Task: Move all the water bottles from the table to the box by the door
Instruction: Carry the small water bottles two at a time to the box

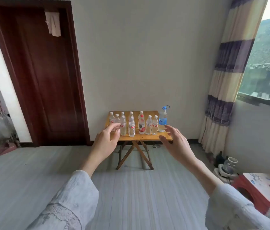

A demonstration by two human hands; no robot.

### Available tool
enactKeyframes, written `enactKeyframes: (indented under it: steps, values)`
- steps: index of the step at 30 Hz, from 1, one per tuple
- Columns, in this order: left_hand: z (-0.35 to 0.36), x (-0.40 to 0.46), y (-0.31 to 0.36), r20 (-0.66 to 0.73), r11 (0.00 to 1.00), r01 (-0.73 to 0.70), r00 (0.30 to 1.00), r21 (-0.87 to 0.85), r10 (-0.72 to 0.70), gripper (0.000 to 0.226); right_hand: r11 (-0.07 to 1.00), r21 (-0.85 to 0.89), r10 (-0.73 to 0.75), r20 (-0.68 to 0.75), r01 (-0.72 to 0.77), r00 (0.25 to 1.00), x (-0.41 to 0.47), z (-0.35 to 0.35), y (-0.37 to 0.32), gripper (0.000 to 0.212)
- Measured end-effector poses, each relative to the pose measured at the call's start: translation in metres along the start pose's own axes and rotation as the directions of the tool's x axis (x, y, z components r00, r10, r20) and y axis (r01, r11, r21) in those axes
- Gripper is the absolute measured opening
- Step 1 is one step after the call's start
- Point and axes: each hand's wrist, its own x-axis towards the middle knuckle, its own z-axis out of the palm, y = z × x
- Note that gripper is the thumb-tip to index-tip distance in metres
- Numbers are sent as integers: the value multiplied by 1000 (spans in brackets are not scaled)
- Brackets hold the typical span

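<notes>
Several clear water bottles (pixel 131 127) with white caps stand upright on a small wooden folding table (pixel 165 138) against the far wall. A taller bottle with a blue cap and blue label (pixel 162 119) stands at the table's right end. One bottle has a red cap (pixel 141 124). My left hand (pixel 105 143) and my right hand (pixel 177 145) are stretched out toward the table, fingers relaxed and spread, holding nothing. Both hands are short of the bottles. No box is in view.
A dark wooden door (pixel 48 77) stands shut at the left, with a dark opening further left. A striped curtain (pixel 227 77) and a window are at the right. A red stool (pixel 262 190) and a kettle (pixel 228 165) sit at the right on the grey floor.
</notes>
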Motion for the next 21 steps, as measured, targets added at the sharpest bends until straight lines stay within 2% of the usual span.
enactKeyframes:
  steps: [3, 7, 13, 21]
  values:
    - [15, 36, -39, 18, 998, 57, 998, -26, -56, 30, 998, 49, 44, -30, -42, 999, 34, 28, 16, 49]
    - [37, 86, -92, 59, 995, 100, 993, -6, -99, 28, 990, 94, 102, 9, -103, 995, 76, 69, 38, 50]
    - [79, 154, -160, 158, 979, 194, 970, -63, -182, 27, 984, 109, 133, 55, -138, 990, 150, 118, 75, 47]
    - [137, 247, -248, 142, 958, 283, 951, -49, -273, 27, 964, 185, 168, 133, -191, 977, 261, 194, 153, 46]
